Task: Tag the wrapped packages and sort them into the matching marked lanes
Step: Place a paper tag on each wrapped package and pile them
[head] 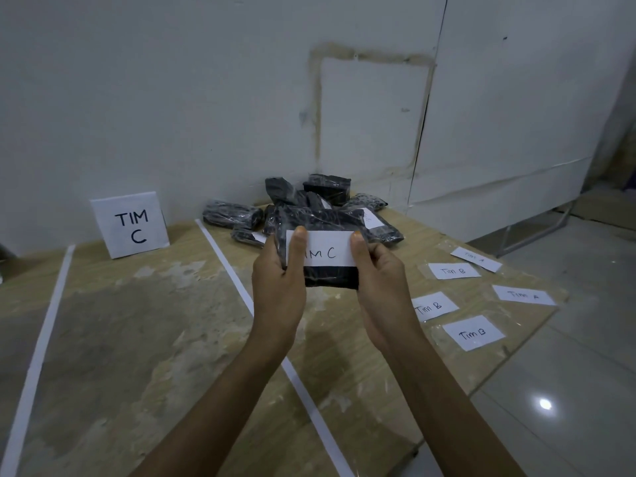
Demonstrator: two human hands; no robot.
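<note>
Both hands hold one black wrapped package (pixel 331 277) above the table (pixel 137 321). The left hand (pixel 278 282) and the right hand (pixel 382 285) curl round its short ends, thumbs pressing down the ends of a white tag (pixel 328 253) reading "TIM C", whose first letter the left thumb partly covers; the fingers behind are hidden. To the left, a left strip (pixel 38 339) and a right strip (pixel 237 280) bound a lane of bare tabletop running to a standing sign (pixel 132 225), "TIM C", against the wall. Beyond the hands lies a pile of wrapped packages (pixel 309 208), its tags unreadable. To the right, loose tags (pixel 454 271) marked Tim A and Tim B lie flat near the table's edge, with tiled floor (pixel 568 390) beyond.
</note>
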